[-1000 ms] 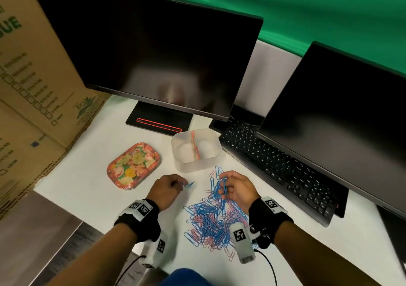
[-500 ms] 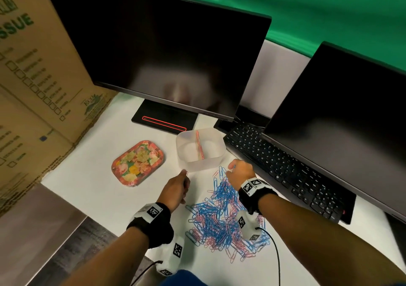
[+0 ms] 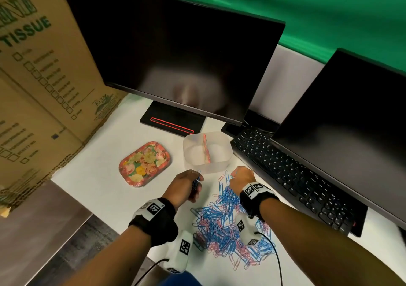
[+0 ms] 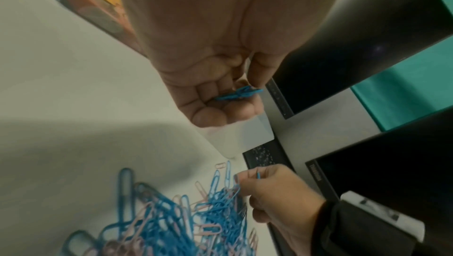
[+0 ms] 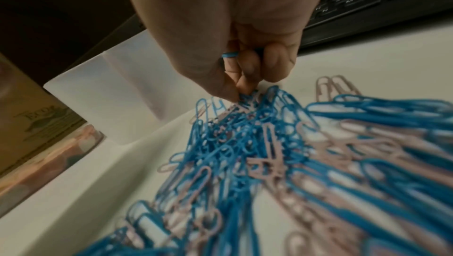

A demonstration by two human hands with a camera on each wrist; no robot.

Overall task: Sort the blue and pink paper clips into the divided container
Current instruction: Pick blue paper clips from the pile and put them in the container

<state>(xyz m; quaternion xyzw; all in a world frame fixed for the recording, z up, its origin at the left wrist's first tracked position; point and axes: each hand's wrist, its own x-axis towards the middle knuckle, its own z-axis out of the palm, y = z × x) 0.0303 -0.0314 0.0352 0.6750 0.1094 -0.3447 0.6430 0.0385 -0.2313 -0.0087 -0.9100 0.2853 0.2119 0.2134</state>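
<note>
Two hands have moved up from the middle of the pile (image 3: 228, 224) toward the divided container (image 3: 207, 152) over the last second, which suggests, as I read it, that gathering is giving way to the first drop, since both compartments either side of the pink divider look bare. A second ago the left hand (image 3: 185, 185) sat beside the pile's near-left edge; now it hovers just in front of the container's near wall, fingers curled around a small bunch of blue clips (image 4: 239, 93) pinched under the thumb. The right hand (image 3: 240, 179) has shifted to the pile's far end, close to the container's right front corner, its thumb and fingertips (image 5: 247, 78) closed on clips at the top of the heap, with another blue clip (image 5: 230, 54) tucked in the curled fingers. Nearly all the blue and pink clips lie mixed on the white desk (image 3: 87, 176), in front of the container.
</note>
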